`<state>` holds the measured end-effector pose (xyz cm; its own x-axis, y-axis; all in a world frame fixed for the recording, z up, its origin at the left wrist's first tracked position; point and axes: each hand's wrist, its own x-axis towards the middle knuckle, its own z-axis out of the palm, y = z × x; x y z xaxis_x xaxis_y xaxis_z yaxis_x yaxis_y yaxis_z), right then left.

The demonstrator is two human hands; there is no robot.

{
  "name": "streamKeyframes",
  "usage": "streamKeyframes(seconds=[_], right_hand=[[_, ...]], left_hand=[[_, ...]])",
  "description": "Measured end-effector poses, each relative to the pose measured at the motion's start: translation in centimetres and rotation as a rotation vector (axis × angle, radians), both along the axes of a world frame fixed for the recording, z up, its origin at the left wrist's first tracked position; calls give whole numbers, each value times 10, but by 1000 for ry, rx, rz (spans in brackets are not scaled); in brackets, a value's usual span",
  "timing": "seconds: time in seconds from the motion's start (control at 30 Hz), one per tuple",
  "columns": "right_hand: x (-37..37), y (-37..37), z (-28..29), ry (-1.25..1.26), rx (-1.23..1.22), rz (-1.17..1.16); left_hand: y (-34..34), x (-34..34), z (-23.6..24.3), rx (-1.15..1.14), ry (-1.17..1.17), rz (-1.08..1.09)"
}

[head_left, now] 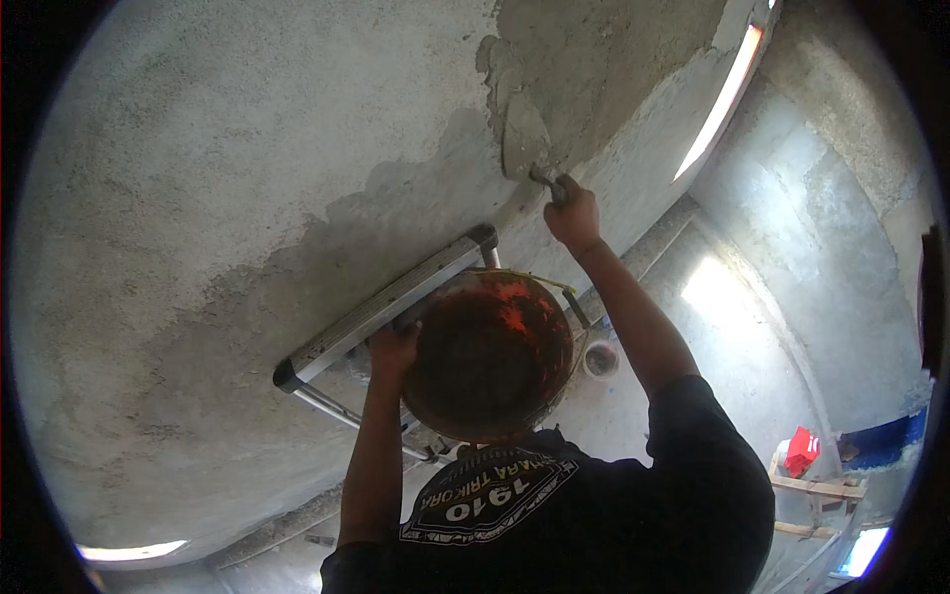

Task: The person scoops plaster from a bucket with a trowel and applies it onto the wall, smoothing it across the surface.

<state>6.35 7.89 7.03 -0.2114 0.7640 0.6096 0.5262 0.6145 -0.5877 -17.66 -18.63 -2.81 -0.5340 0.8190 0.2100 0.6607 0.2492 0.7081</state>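
our right hand (572,213) grips trowel (524,144) above it, blade on wet plaster (594,69); left hand (393,348) grasps bucket (490,356) rim beside it.

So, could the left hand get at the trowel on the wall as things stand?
Probably not freely: the left hand grips the rim of the mortar bucket, and the trowel sits higher, already held by the right hand.

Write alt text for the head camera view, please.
The right hand presses a mortar-loaded trowel against a rough grey wall, while the left hand steadies a round orange-stained pan on a ladder top.
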Motion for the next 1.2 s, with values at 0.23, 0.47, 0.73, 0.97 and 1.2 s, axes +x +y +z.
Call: streamKeyframes(seconds=[0.23,0.47,0.73,0.97,1.2], right_hand=[[15,-8,-6,33,-55,19],[-4,6,-5,93,-20,175],[9,8,9,29,-109,104],[23,-6,-1,-61,-70,125],[10,0,31,97,40,92]], left_hand=[[-2,-1,-1,-24,111,24],[0,-1,3,-9,126,13],[1,-1,-1,-66,-19,47],[-1,-5,-10,129,32,2],[0,5,9,25,88,35]])
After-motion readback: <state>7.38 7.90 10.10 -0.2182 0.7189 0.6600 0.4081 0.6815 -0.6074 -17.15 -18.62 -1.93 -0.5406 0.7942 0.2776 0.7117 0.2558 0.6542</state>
